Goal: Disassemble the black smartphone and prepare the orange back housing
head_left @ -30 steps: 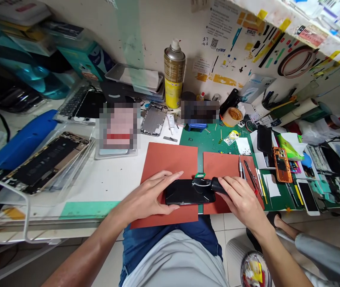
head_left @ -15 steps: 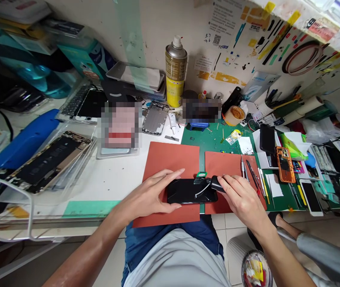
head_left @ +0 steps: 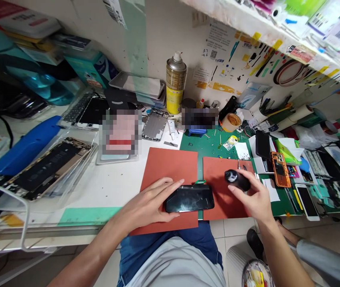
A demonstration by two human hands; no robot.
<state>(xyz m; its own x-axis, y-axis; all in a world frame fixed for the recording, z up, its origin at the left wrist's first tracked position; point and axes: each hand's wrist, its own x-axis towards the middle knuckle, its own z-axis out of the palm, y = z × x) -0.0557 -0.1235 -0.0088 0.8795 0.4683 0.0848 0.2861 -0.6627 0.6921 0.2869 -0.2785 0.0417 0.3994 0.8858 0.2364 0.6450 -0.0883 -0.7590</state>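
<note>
A black smartphone [head_left: 190, 198] lies glossy side up across the gap between two reddish-brown mats. My left hand [head_left: 155, 201] grips its left end, thumb along the near edge and fingers along the far edge. A small green-edged piece [head_left: 200, 182] sits at the phone's far edge. My right hand [head_left: 255, 195] holds a small black bottle [head_left: 239, 180] above the right mat [head_left: 218, 207], apart from the phone. The bottle is tilted, with its top towards me. Pale marks show on that end; its thin bent spout cannot be made out clearly.
Behind the left mat [head_left: 170, 161] stand a yellow spray can [head_left: 174, 95] and an opened phone frame [head_left: 155, 125]. At right are an orange phone housing [head_left: 281, 169], a white phone [head_left: 307, 201] and several tools. A shelf [head_left: 248, 26] overhangs the back. A waste bin [head_left: 256, 273] stands below.
My right hand has lifted the black bottle off the phone and moved it right, turning its end towards me. My left hand keeps its grip on the phone. The view has shifted slightly.
</note>
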